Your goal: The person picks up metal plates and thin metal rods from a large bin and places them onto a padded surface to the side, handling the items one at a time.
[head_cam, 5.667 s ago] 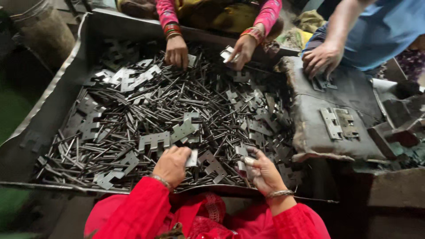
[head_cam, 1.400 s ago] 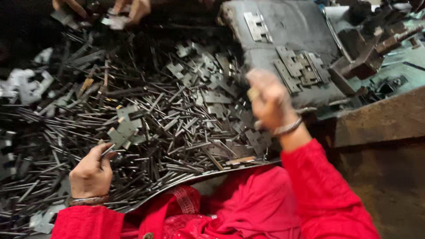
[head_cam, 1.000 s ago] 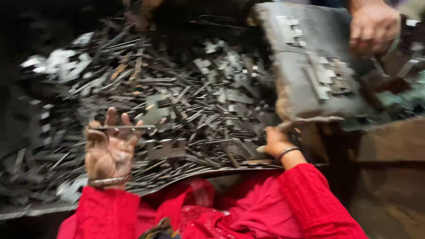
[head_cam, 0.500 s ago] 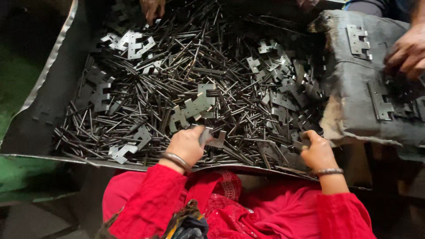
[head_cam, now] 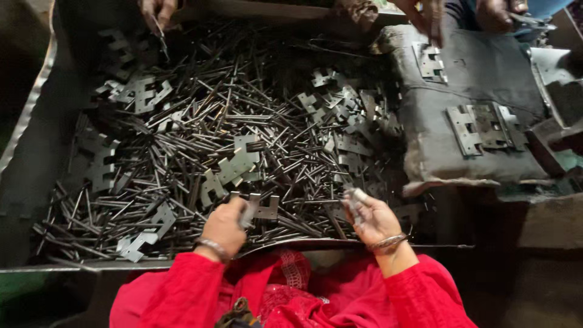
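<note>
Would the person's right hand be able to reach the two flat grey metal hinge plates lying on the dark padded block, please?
Probably yes: the right hand sits just below-left of the dark padded block, and nothing covers the hinge plates.

Both red-sleeved arms reach up from the bottom of the frame. The left hand (head_cam: 226,225) is curled closed at lower centre; the right hand (head_cam: 371,215), bangled at the wrist, pinches its fingertips together.
</note>
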